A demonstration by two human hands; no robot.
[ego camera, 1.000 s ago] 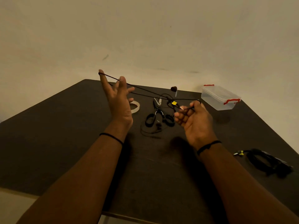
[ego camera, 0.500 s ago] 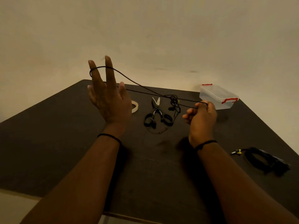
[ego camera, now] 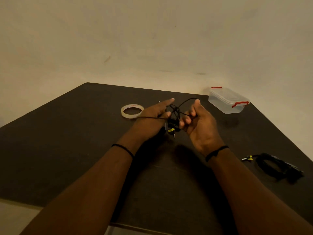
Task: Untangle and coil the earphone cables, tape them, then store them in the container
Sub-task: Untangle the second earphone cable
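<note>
Now both hands (ego camera: 177, 119) on earphone cable (ego camera: 175, 114)

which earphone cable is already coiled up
The black earphone cable lying on the table at the right; the one in the hands is a loose tangle.

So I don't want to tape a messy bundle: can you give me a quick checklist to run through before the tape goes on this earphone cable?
1. Cable in hand: ok. The right hand has a grip on the earphone cable, and it runs across the left hand.
2. Coil tidy: not ok, loops cross loosely.
3. Tape roll within reach: ok, beside the left hand.
4. Tape strip cut: cannot tell.
5. Container open: not ok, lid on.
6. Other cable bundle apart: ok.
</note>
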